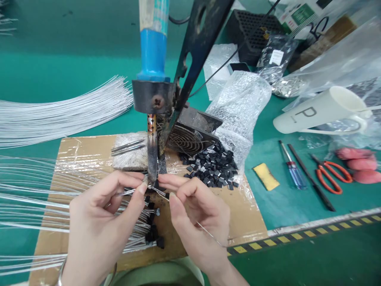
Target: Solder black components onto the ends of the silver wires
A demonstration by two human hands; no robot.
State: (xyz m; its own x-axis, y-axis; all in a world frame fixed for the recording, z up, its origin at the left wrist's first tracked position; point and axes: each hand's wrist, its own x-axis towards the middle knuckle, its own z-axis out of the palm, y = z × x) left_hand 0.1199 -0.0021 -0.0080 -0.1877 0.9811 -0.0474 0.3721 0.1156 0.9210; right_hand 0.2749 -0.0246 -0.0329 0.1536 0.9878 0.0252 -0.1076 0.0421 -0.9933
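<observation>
"Under the soldering iron (152,155), what did you hold?"
"Your left hand (105,216) pinched a pale wire (127,192) near its tip; your right hand (204,214) pinched thin solder (208,233)."
"Their handling?"
"Both seemed light: wire springy, best gripped just behind its end; solder soft, easily bent."

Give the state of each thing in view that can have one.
Left hand: pinching wires
Right hand: pinching thin wire
Iron: clamped, pointing down; heat can't be told
Black pieces: heaped loose
Wire bundle: lying, gently curved
Cutters: lying, handles apart
Screwdriver: lying flat
Sponge: lying flat, stained
Mug: uncovered
Wrapping: crumpled
</observation>
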